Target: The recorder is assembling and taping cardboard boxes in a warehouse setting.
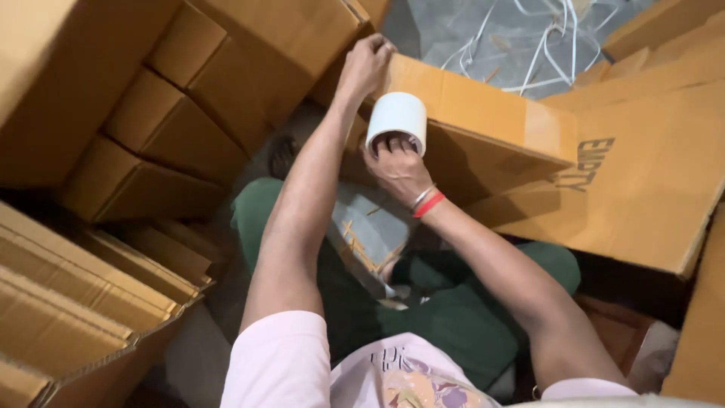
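My left hand grips the far top edge of a brown cardboard box that I hold in front of me over my lap. My right hand has its fingers inside the core of a white roll of tape, pressed against the box's near side. A red band and a metal bangle sit on my right wrist. A strip of clear tape runs across the box's top panel.
Stacks of closed cardboard boxes fill the left. Flattened cardboard sheets lie at the lower left. A large flattened box lies to the right. White plastic straps are scattered on the grey floor beyond.
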